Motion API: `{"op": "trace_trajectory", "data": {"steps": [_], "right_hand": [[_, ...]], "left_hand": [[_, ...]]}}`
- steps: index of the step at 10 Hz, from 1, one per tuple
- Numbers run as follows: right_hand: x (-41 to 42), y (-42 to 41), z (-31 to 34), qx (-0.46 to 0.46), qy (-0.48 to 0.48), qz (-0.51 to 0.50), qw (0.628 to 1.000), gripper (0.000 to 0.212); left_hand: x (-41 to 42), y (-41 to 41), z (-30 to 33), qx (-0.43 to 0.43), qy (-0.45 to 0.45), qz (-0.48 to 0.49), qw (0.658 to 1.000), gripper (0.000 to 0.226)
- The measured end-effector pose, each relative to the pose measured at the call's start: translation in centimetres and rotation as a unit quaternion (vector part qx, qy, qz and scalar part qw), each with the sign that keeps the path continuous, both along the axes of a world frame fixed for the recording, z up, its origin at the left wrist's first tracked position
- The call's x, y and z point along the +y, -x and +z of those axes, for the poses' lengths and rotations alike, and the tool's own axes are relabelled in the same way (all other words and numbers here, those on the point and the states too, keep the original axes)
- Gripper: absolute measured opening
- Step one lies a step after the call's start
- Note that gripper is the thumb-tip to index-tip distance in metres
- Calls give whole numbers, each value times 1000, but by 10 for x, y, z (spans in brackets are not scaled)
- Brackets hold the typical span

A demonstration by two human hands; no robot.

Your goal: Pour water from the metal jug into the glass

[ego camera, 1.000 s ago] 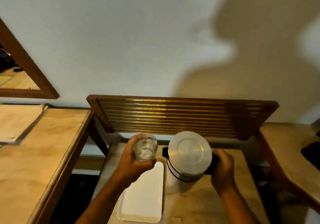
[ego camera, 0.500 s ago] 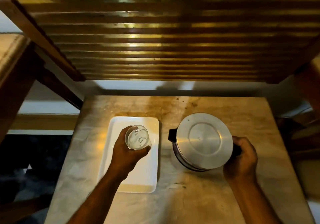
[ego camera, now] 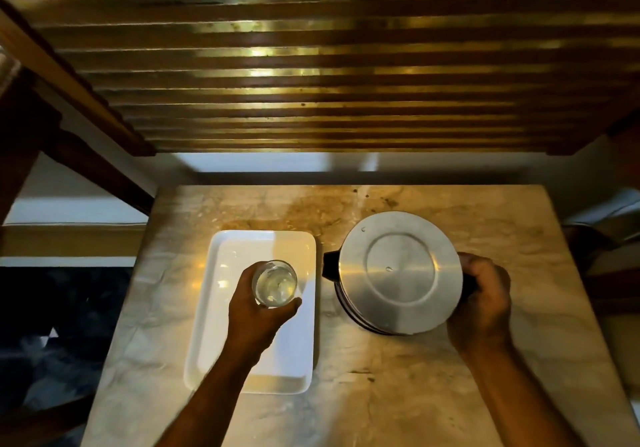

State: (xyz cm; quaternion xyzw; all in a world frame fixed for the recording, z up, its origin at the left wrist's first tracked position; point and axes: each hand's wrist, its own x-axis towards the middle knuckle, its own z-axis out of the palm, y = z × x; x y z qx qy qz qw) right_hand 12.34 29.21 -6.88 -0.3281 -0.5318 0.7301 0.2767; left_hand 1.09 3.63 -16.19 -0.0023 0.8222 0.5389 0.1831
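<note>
A clear glass (ego camera: pixel 274 284) with water in it is held upright over the white tray (ego camera: pixel 225 308), and my left hand (ego camera: pixel 258 311) is wrapped around it from the near side. The metal jug (ego camera: pixel 398 271) stands upright on the marble table (ego camera: pixel 398 394) to the right of the tray, seen from above with its flat round lid closed and a black spout pointing left. My right hand (ego camera: pixel 483 299) grips the jug's black handle on its right side. Whether the glass rests on the tray or hovers just above it, I cannot tell.
A slatted wooden shelf (ego camera: pixel 311 65) overhangs the far end of the table. A dark wooden frame (ego camera: pixel 69 135) stands at the left, and dark floor lies beyond the table's left edge. A metal object (ego camera: pixel 595 235) sits off the table's right edge.
The camera has tipped down from the wall to the tabletop. The jug came down from a tilted, lifted pose to upright on the table. My left hand has brought the glass down over the tray.
</note>
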Motion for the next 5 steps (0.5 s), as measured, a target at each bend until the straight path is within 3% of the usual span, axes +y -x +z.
{"op": "trace_trajectory", "data": {"steps": [1,2,3,4,5], "right_hand": [[3,-4,-2,-11,-20,18,1000,35],[4,-5,4,-28,-14,36,999,43],[7,-10,12,-94,-30,56,994,38],[16,-18,44,-232,-214,153,936,20],[17,-29,92,-332,-369,199,845,21]], "left_hand": [[0,0,6,16,33,-21,999,83],[2,-3,28,4,77,-51,996,119],[2,-9,65,-6,117,-85,989,143],[10,-1,139,44,123,-86,988,129],[17,17,219,167,153,-102,969,101]]}}
